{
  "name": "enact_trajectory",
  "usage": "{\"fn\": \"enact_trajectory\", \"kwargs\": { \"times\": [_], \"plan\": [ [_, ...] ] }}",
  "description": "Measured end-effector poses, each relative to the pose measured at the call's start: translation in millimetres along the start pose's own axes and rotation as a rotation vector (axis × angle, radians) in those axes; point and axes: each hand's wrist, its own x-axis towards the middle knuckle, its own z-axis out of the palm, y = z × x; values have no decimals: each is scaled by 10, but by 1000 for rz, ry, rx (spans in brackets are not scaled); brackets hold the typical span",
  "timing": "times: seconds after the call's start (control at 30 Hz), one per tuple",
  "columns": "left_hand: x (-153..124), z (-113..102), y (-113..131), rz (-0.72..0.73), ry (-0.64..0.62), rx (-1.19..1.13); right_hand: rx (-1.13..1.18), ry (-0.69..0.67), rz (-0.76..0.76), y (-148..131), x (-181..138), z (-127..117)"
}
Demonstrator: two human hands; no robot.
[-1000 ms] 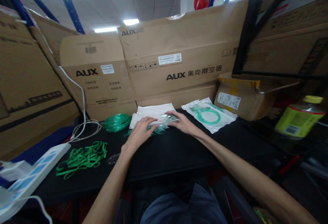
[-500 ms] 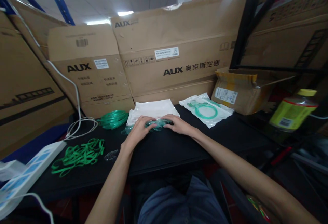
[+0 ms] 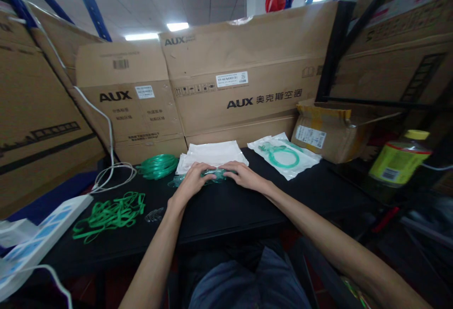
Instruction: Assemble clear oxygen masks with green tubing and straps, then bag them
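Both of my hands rest on a bundle of clear green tubing (image 3: 212,175) on the black table (image 3: 226,210). My left hand (image 3: 191,182) curls its fingers over the bundle's left end. My right hand (image 3: 242,175) covers the right end, fingers bent down on it. Just behind the bundle lies a stack of white flat bags (image 3: 212,154). A coil of green tubing (image 3: 157,165) sits to the left of the bags. A sealed bag with a green tube ring inside (image 3: 283,155) lies to the right.
A pile of green bands (image 3: 109,213) and a small clear plastic part (image 3: 155,214) lie at the left front. A white power strip (image 3: 38,240) and white cable (image 3: 115,177) are far left. Cardboard boxes (image 3: 233,87) wall the back. A yellow-capped bottle (image 3: 399,162) stands right.
My hands have drawn the tubing bundle slightly nearer and closed in on it; the right hand has dropped from the clear end piece onto the bundle.
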Motion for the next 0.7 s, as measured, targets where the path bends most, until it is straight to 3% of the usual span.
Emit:
{"fn": "enact_trajectory", "kwargs": {
  "times": [0.47,0.7],
  "plan": [
    [-2,-22,73,-1,26,7,-75,38,43,-53,-45,105],
    [-24,-34,134,10,74,16,-126,184,113,-98,-110,-160]
  ]
}}
